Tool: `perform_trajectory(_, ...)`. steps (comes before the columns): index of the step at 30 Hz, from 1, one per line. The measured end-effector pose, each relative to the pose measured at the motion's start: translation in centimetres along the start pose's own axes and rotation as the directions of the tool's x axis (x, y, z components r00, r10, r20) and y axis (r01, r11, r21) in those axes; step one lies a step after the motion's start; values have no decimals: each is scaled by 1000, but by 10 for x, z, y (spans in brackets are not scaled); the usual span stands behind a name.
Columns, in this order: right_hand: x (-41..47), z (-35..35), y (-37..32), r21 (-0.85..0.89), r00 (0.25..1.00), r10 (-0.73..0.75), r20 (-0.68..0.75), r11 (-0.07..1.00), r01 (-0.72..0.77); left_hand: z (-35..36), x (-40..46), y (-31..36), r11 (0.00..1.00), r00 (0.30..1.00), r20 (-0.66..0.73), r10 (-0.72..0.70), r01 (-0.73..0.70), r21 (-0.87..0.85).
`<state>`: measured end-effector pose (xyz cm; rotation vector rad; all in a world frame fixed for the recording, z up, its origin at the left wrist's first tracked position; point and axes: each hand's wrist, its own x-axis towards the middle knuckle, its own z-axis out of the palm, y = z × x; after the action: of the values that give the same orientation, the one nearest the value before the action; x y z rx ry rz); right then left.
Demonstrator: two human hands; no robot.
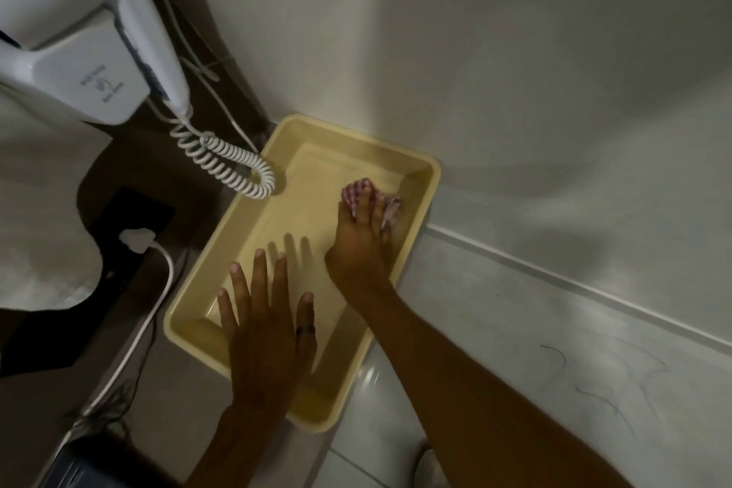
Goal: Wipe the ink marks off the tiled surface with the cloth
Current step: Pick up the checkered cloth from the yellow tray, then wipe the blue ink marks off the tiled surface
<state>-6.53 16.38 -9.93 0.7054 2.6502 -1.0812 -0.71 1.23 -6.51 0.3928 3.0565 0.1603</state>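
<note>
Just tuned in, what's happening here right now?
A person's right hand presses a red-checked cloth into the far corner of a yellow tub. The left hand hovers open over the tub's near end. The ink marks on the tiles to the right are not yet wiped.

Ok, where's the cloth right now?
In the head view the cloth sits at the far right end of the yellow tub, under the fingers of the right hand, left of the ink marks.
</note>
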Motion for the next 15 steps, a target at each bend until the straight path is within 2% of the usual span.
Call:
perform_trajectory(3,-46,-27,15,137,951,-259,-169,949,282,-3,-29,30,1000,995,-103,14,-16,-17)
perform_trajectory(6,-115,-36,71,175,894,-315,-319,907,382,11,-72,62,995,986,-139,96,-94,19)
perform_trajectory(8,-163,-30,132,166,916,-274,-294,929,331,30,-106,81,992,983,-128,130,-129,16)
perform_trajectory(10,-208,-18,199,139,961,-155,-231,972,190,53,-140,100,986,984,-54,167,-166,26)
perform_trajectory(12,-252,-5,265,119,992,-3,-123,993,17,79,-174,120,973,972,73,225,-229,41)
perform_trajectory(15,-313,20,363,57,979,181,92,981,-186,124,-219,147,952,925,247,290,-304,22)
